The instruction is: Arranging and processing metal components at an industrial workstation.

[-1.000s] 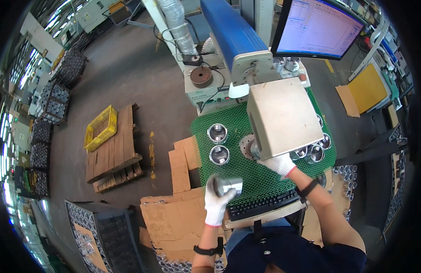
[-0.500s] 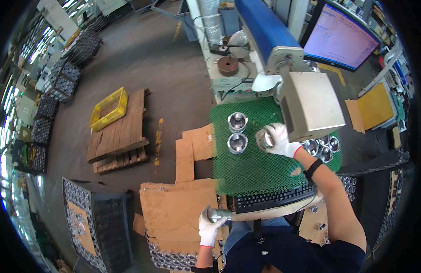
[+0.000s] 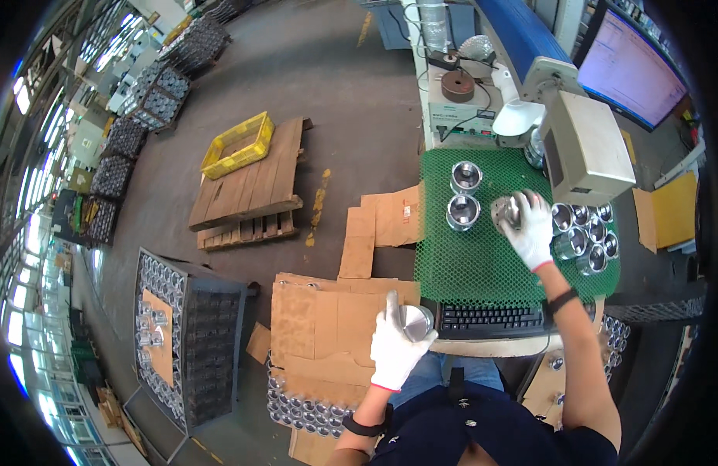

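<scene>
My left hand (image 3: 402, 342), in a white glove, grips a silver metal piston (image 3: 418, 322) near the bench's front left corner; its flat round end faces up. My right hand (image 3: 530, 225), also gloved, is closed around a shiny metal piece at a greyish round fixture (image 3: 499, 215) on the green mesh mat (image 3: 483, 264). The fingers partly hide that piece. Two pistons stand left of the fixture, a far piston (image 3: 466, 178) and a nearer piston (image 3: 463, 212), hollow ends up. Several more pistons (image 3: 576, 243) are grouped to the right of my right hand.
Over the mat's right side hangs a beige machine head (image 3: 588, 147) on a blue arm. A black keyboard (image 3: 491, 317) lies along the bench front, with a monitor (image 3: 634, 66) at far right. Cardboard (image 3: 320, 326) covers stacked pistons at left. A wooden pallet (image 3: 250, 182) carries a yellow crate (image 3: 239, 146).
The view has shifted, so the bench sits further right. My left hand has come up with its piston, whose flat end now shows. My right hand stays at the fixture, its fingers repositioned.
</scene>
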Tool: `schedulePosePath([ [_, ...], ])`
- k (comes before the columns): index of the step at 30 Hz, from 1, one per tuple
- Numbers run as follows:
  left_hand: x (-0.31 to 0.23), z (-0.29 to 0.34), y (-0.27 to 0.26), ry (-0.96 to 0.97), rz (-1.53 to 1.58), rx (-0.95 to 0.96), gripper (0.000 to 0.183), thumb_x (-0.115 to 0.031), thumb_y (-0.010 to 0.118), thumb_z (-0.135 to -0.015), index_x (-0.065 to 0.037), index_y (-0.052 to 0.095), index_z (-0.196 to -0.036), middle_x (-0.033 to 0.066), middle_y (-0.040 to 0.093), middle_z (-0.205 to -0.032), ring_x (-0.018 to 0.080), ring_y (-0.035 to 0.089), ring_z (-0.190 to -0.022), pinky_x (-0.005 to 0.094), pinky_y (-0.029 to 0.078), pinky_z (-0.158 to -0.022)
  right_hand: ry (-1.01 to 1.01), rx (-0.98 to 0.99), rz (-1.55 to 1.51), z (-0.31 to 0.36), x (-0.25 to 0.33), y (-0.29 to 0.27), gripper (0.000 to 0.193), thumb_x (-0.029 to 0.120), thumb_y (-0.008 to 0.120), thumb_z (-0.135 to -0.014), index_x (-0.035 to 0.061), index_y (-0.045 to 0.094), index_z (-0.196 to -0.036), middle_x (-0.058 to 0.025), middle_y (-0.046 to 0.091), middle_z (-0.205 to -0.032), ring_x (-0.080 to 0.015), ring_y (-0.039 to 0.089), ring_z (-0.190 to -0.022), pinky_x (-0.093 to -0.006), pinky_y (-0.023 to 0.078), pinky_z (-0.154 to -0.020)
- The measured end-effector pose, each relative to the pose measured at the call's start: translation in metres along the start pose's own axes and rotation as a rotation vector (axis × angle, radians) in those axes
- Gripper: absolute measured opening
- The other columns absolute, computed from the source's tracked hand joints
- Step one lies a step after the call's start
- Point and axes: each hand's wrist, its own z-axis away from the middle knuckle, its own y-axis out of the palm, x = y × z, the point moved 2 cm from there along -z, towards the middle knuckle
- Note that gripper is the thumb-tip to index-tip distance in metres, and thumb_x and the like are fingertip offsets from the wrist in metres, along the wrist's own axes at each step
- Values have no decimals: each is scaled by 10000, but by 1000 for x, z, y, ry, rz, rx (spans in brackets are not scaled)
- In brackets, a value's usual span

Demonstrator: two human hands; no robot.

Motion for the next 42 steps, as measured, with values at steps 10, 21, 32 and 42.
schedulePosePath([
  [10,56,4,67,-78,777,445,1024,-327,881,-694,-17,361,-1520,219,518,-1395,306,558,-1253,400,469,-1039,116,395,-372,188,55,-61,503,322,757,-733,54,638,-1142,-171,655,-1097,-366,611,-1049,-469,469,-946],
  [21,53,31,126,-606,1109,960,448,-194,621,-985,-71,489,-1396,103,670,-1180,225,686,-1021,366,586,-865,-50,568,-520,195,99,-93,555,316,681,-769,43,602,-1245,-198,697,-965,-382,676,-903,-455,536,-840],
  [32,73,12,78,-556,1332,755,691,-442,458,-1037,-45,222,-1551,381,450,-1372,507,527,-1203,566,489,-984,481,597,-519,124,71,16,425,333,531,-859,94,680,-1177,-224,706,-1041,-395,672,-996,-470,523,-883],
  [42,135,28,86,-656,1265,525,596,-372,503,-1017,-29,368,-1485,340,515,-1310,490,560,-1177,601,515,-927,543,580,-501,55,71,69,408,390,551,-892,70,694,-1100,-202,711,-1062,-397,673,-1001,-483,522,-886],
])
